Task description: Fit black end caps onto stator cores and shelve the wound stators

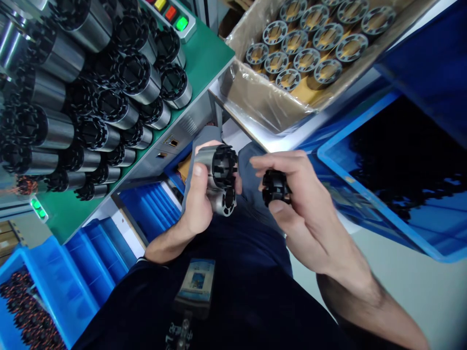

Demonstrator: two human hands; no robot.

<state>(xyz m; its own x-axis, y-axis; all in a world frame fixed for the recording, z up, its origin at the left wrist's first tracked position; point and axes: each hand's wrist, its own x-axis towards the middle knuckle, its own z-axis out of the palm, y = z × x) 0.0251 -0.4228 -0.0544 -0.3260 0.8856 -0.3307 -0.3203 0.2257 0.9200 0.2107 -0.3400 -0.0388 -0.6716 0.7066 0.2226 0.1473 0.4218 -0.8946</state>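
My left hand (199, 201) grips two metal stator cores (219, 180), one above the other, each with a black plastic insert at its end. My right hand (297, 204) holds a separate black plastic insert (275, 187) between thumb and fingers, a short gap to the right of the cores. Both hands are over my lap, in front of the bench edge.
Many finished cores with black inserts (91, 92) lie stacked on a green bench (204, 53) at upper left. A cardboard box (262, 97) of bare metal cores stands at top centre. Blue bins sit right (383, 204) and lower left (54, 287). Control buttons (171, 12) at top.
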